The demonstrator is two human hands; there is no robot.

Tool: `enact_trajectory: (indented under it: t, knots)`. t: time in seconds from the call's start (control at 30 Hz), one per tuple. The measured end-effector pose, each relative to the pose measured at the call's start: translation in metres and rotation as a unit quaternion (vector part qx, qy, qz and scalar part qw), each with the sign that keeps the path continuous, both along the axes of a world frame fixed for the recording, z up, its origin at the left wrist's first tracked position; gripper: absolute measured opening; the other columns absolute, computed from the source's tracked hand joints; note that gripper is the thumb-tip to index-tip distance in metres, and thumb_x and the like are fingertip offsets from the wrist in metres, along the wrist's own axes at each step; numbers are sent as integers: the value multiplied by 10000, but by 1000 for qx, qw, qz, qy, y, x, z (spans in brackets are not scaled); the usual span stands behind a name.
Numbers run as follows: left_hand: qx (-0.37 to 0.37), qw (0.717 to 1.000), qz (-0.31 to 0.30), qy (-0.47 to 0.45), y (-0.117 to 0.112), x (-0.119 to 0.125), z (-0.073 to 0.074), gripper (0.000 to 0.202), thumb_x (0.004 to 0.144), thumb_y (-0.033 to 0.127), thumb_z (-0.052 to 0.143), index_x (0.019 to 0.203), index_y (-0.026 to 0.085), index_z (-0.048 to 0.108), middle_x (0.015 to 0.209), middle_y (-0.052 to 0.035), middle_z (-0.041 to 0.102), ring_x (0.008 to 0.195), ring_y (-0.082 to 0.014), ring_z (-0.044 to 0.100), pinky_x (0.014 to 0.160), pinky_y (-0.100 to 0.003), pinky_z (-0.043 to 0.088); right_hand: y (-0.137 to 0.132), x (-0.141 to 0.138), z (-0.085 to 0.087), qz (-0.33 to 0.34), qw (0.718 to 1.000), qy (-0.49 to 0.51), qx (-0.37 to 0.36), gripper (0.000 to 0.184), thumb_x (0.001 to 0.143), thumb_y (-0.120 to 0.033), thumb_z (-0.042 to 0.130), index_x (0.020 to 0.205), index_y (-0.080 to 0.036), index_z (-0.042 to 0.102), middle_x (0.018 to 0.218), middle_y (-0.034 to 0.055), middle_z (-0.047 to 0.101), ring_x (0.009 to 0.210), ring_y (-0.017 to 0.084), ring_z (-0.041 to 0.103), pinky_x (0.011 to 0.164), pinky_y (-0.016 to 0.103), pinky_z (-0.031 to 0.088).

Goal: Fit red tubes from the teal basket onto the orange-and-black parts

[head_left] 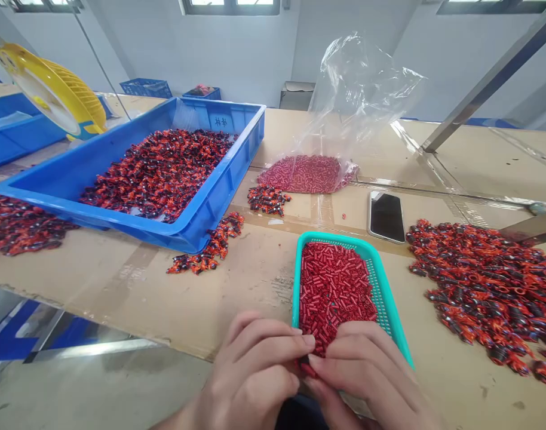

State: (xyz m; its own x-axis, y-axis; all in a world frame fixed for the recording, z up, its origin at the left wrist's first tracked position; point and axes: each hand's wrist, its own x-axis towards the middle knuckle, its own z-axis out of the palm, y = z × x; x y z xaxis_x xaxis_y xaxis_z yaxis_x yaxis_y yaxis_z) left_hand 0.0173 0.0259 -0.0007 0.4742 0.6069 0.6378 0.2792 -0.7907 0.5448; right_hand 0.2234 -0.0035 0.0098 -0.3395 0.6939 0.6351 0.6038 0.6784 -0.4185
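My left hand [252, 373] and my right hand [367, 379] meet at the near end of a teal basket [392, 319] filled with small red tubes [333, 289]. The fingers of both hands are curled and pinched together, fingertips touching. Between them shows a small red and dark piece [305, 365], mostly hidden by the fingers. I cannot tell which hand holds it.
A big blue crate [219, 179] of red-and-black parts stands at the left. Loose heaps of such parts lie at right [488, 292], at far left [20, 227] and before the crate [210, 245]. A clear bag [309, 173] of red tubes, a phone [386, 216] and a yellow fan [53, 89] stand further back.
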Motion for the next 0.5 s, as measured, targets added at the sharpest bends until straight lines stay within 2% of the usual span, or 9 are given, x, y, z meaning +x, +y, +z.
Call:
enact_trajectory:
  t: [0.13, 0.3, 0.4, 0.5]
  knots:
    - [53, 996, 37, 53, -4, -2, -3, 303, 1000, 28, 568, 754, 203, 592, 1108, -6, 839, 1030, -133, 745, 961, -302, 477, -5, 1, -2, -27, 998, -46, 12, 172, 893, -87, 723, 995, -202, 647, 753, -7, 727, 710, 147, 671, 755, 302, 597]
    - [157, 983, 45, 78, -6, -4, -19, 389, 1002, 68, 473, 652, 223, 542, 1121, -14, 840, 1022, -190, 750, 897, -364, 524, -11, 0, -1, -52, 998, -38, -15, 223, 870, -48, 712, 910, -223, 580, 679, -19, 658, 668, 148, 621, 667, 298, 551]
    - [156, 984, 47, 78, -7, -4, -23, 367, 974, 48, 473, 676, 235, 577, 1148, -12, 833, 1031, -199, 757, 890, -370, 540, -12, 0, -2, -50, 997, -41, -38, 239, 881, -43, 683, 891, -231, 536, 676, -14, 628, 655, 152, 597, 599, 285, 510]
    - [130, 990, 42, 36, -10, -1, -18, 353, 983, 46, 447, 803, 260, 663, 1133, -1, 837, 1003, -194, 773, 881, -362, 548, -11, 2, 0, -28, 997, -20, -68, 249, 918, -74, 670, 859, -238, 492, 690, -21, 614, 653, 143, 583, 593, 265, 504]
